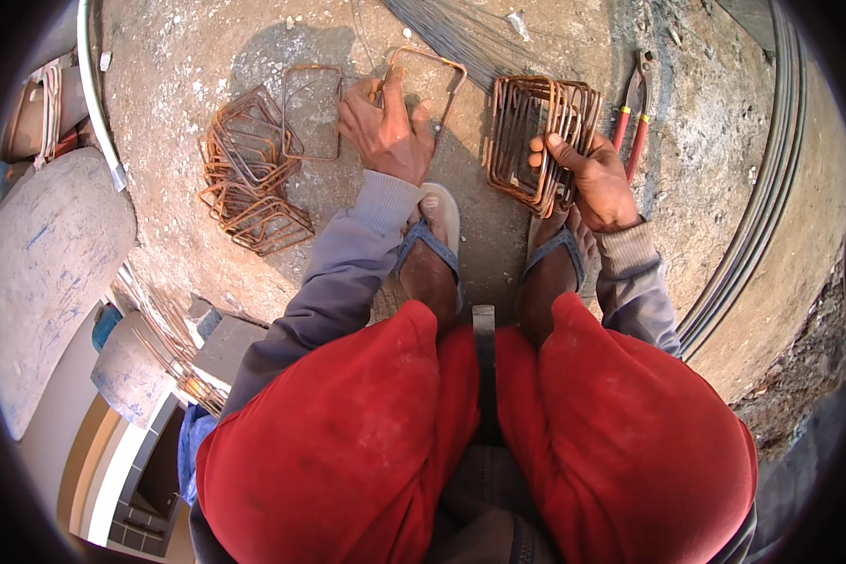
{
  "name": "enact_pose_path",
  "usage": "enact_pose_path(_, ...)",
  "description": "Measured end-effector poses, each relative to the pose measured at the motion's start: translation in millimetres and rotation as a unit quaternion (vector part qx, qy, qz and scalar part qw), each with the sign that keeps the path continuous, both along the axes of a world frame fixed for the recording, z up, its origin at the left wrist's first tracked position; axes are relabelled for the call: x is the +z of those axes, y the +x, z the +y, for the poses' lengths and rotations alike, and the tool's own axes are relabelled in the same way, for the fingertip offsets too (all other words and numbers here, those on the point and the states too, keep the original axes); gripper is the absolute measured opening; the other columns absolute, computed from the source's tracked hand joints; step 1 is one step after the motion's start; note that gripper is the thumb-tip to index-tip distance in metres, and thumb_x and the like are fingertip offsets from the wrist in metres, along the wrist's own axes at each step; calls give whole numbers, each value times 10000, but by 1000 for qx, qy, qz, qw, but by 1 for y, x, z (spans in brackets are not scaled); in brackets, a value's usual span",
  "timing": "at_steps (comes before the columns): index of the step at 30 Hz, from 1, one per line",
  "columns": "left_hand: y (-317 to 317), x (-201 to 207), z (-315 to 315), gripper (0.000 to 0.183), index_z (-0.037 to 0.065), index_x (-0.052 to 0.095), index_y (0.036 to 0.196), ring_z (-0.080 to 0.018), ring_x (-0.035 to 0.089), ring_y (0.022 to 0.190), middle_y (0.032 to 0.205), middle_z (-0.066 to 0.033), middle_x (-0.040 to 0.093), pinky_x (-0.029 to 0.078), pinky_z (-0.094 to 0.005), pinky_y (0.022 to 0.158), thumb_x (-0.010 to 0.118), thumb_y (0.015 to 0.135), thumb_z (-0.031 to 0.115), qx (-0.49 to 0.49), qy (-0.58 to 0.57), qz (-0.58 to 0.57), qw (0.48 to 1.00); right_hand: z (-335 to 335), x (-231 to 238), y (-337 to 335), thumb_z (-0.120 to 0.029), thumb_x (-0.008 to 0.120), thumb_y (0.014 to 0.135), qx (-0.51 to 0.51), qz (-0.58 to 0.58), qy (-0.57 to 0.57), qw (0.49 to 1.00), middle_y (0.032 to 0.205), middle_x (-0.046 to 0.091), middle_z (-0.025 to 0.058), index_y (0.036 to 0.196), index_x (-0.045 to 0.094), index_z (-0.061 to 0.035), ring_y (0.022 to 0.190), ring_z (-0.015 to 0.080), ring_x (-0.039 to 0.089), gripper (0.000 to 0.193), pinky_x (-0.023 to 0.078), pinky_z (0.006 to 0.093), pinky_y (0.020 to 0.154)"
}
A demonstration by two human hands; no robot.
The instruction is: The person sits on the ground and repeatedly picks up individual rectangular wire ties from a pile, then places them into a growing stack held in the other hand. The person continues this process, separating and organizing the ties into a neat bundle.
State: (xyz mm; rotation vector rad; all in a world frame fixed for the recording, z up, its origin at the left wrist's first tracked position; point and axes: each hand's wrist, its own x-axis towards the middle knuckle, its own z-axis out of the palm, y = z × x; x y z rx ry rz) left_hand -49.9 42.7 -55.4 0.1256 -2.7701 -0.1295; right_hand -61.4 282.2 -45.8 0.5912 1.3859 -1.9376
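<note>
— What am I handling here?
— The big bundle of rusty wire frames (540, 141), standing on the concrete floor (197, 38) by my right foot. I judge it heavy, stiff and rough; best held across the stacked bars.
— And the grips?
— My right hand (597, 183) is closed around its near edge. My left hand (385, 127) pinches one light, springy single frame (428, 80), fingers curled on its bar.

Red-handled bolt cutters (633, 111) lie on the concrete floor (724, 179) at the upper right; a loose heap of rusty rectangular stirrups (249, 174) sprawls at the upper left; long steel rods (757, 226) curve along the right edge — a bundle of thin binding wire (446, 33) fans out at the top; a pale curved pipe (96, 89) arcs at the left.
</note>
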Motion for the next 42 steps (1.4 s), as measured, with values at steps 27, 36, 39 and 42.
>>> enact_pose_path(27,11,35,0,172,-2,574,1103,-98,457,723,933,-27,513,400,-240,661,485,1011,114,-34,795,-159,584,-1,-1,-1,-118,649,924,7,-2,-7,1000,906,686,73,1033,618,13,772,146,667,174,532,266,718)
enact_pose_path(36,24,2,35,214,-4,596,1103,-114,497,744,888,-24,525,422,-240,648,456,1012,130,-95,678,-279,673,-3,-1,0,-81,643,917,-23,14,-12,1000,895,689,86,1028,619,23,763,151,676,154,557,264,670)
enact_pose_path(39,7,15,15,220,37,658,1058,-174,555,777,902,-57,563,441,-279,656,495,915,2,-255,527,-222,779,-2,1,-1,-116,643,927,-14,15,-18,1000,907,684,69,1035,616,12,781,143,661,169,537,265,722)
enact_pose_path(42,-10,24,-2,345,80,701,1023,-246,579,780,903,-94,575,451,-329,647,524,782,-92,-373,421,-217,798,0,-3,0,-67,642,914,-25,3,-15,1000,900,695,102,1022,619,26,744,160,687,145,569,263,644)
